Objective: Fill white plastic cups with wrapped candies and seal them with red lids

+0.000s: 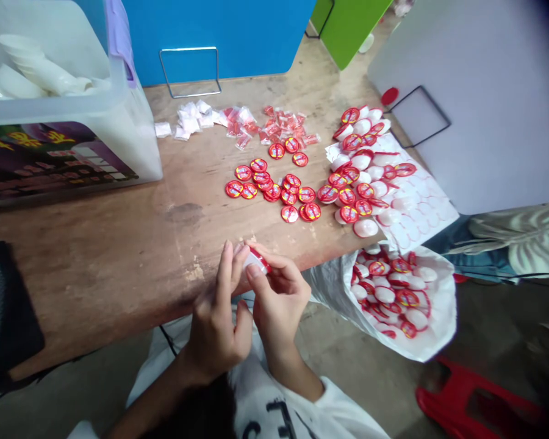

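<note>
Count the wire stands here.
3: a silver one by the blue board, a black one by the white board, one cut off by the green board. More may be hidden.

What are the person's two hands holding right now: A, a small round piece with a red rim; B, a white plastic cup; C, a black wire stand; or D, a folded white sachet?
A. The left hand and right hand pinch a small round white piece with a red rim between their fingers, above the edge of the wooden table.
</note>
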`<state>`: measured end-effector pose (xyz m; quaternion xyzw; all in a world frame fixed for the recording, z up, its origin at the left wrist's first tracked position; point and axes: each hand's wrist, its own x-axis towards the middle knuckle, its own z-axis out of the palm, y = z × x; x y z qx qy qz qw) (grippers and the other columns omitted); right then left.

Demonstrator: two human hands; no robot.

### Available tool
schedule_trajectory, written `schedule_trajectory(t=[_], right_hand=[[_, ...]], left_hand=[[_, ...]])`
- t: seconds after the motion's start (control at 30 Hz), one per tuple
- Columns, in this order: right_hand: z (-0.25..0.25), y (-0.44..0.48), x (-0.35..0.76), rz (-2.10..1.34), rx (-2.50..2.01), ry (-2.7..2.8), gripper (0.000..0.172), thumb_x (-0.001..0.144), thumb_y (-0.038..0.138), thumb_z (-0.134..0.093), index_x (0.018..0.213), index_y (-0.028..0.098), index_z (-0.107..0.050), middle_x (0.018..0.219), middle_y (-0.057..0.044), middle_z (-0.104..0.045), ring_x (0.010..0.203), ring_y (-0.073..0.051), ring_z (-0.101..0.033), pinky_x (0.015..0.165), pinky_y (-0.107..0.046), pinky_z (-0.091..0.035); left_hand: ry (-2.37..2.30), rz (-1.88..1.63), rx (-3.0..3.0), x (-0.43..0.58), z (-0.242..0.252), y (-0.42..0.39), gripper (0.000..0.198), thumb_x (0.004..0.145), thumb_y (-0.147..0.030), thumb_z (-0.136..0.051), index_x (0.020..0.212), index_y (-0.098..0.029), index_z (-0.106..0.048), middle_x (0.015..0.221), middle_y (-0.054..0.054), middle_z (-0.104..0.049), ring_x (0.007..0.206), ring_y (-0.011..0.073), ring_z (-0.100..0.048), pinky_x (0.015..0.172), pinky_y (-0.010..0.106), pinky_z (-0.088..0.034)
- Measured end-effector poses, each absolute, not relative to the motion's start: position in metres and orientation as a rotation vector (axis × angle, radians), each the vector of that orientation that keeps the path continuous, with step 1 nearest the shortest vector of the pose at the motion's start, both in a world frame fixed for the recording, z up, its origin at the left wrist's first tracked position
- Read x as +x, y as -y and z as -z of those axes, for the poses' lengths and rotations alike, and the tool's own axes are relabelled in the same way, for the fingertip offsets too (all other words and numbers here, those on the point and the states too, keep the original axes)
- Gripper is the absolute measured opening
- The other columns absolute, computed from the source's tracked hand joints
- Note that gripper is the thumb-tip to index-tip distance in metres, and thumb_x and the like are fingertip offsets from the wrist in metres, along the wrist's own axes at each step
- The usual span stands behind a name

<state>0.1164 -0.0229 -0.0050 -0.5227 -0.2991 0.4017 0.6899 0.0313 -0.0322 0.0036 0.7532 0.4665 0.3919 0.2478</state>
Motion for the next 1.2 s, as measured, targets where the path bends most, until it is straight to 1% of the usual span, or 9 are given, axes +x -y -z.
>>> schedule_trajectory(t=[0.2, 0.3, 0.4, 0.5, 0.67, 0.77, 0.9, 1.07, 1.2], right_hand=[[0.008, 0.016, 0.122, -0.864, -1.074, 0.521, 0.014, 0.074, 0.009, -0.064, 0.079, 0.021, -0.068, 0.084, 0.0, -0.074, 0.085, -0.017, -0.07, 0.085, -0.035, -0.055], [0.008, 0.013, 0.127, -0.919, -1.073, 0.546, 0.013, 0.075, 0.01, -0.065, 0.079, 0.022, -0.069, 0.083, 0.0, -0.074, 0.084, -0.016, -0.07, 0.083, -0.032, -0.055], [0.009, 0.014, 0.127, -0.991, -1.101, 0.624, 0.011, 0.079, 0.018, -0.066, 0.088, 0.022, -0.07, 0.093, -0.002, -0.074, 0.09, -0.017, -0.069, 0.084, -0.03, -0.055], [0.012, 0.019, 0.124, -1.002, -1.063, 0.675, 0.017, 0.084, 0.025, -0.062, 0.1, 0.024, -0.068, 0.107, -0.003, -0.07, 0.102, -0.018, -0.065, 0.092, -0.033, -0.051], [0.012, 0.031, 0.127, -1.028, -1.015, 0.901, 0.035, 0.091, 0.029, -0.049, 0.126, 0.029, -0.054, 0.134, -0.003, -0.054, 0.127, -0.023, -0.048, 0.107, -0.043, -0.039], [0.008, 0.036, 0.136, -1.057, -1.112, 1.12, 0.044, 0.092, 0.022, -0.049, 0.135, 0.029, -0.044, 0.142, -0.003, -0.046, 0.133, -0.021, -0.04, 0.11, -0.041, -0.036], [0.005, 0.036, 0.145, -1.037, -1.165, 1.248, 0.049, 0.09, 0.019, -0.051, 0.136, 0.028, -0.036, 0.148, -0.006, -0.036, 0.134, -0.021, -0.038, 0.109, -0.042, -0.037], [0.008, 0.026, 0.155, -0.901, -1.192, 1.507, 0.044, 0.087, 0.018, -0.054, 0.13, 0.026, -0.047, 0.136, -0.007, -0.051, 0.127, -0.022, -0.046, 0.108, -0.045, -0.036], [0.012, 0.021, 0.158, -0.736, -1.277, 1.547, 0.04, 0.083, 0.021, -0.061, 0.122, 0.025, -0.052, 0.115, -0.006, -0.061, 0.11, -0.023, -0.054, 0.095, -0.042, -0.044]], left_hand=[[-1.184, -1.004, 2.025, 0.034, -0.004, 0.033, 0.08, 0.077, 0.002, -0.04, 0.149, -0.011, -0.007, 0.144, 0.011, -0.042, 0.134, 0.0165, -0.037, 0.111, 0.028, -0.031], [-1.2, -0.996, 2.044, 0.035, -0.003, 0.032, 0.078, 0.079, 0.001, -0.043, 0.149, -0.012, -0.009, 0.145, 0.012, -0.04, 0.134, 0.0163, -0.037, 0.111, 0.027, -0.03], [-1.219, -1.055, 2.015, 0.037, 0.002, 0.029, 0.077, 0.082, -0.001, -0.047, 0.149, -0.016, -0.012, 0.145, 0.011, -0.04, 0.132, 0.0167, -0.04, 0.109, 0.026, -0.033], [-1.192, -1.14, 1.947, 0.038, 0.008, 0.025, 0.075, 0.083, -0.005, -0.053, 0.147, -0.022, -0.02, 0.144, 0.009, -0.042, 0.13, 0.0181, -0.043, 0.108, 0.027, -0.037], [-1.184, -1.21, 1.705, 0.035, 0.012, 0.019, 0.064, 0.082, -0.008, -0.058, 0.139, -0.031, -0.04, 0.142, 0.003, -0.046, 0.127, 0.02, -0.046, 0.107, 0.029, -0.039], [-1.137, -1.141, 1.358, 0.034, 0.008, 0.016, 0.052, 0.085, -0.014, -0.058, 0.133, -0.029, -0.048, 0.138, 0.004, -0.051, 0.123, 0.0205, -0.051, 0.102, 0.028, -0.044], [-1.028, -1.125, 0.963, 0.037, 0.004, 0.012, 0.043, 0.082, -0.02, -0.064, 0.124, -0.024, -0.057, 0.127, 0.006, -0.06, 0.115, 0.019, -0.058, 0.092, 0.021, -0.049], [-0.983, -1.135, 0.611, 0.043, 0.007, 0.011, 0.039, 0.084, -0.032, -0.062, 0.12, -0.02, -0.058, 0.123, 0.009, -0.063, 0.114, 0.0211, -0.058, 0.098, 0.029, -0.045], [-0.928, -1.052, 0.486, 0.042, 0.006, 0.01, 0.042, 0.081, -0.045, -0.062, 0.112, -0.016, -0.06, 0.111, 0.011, -0.066, 0.105, 0.0242, -0.062, 0.088, 0.033, -0.051]])
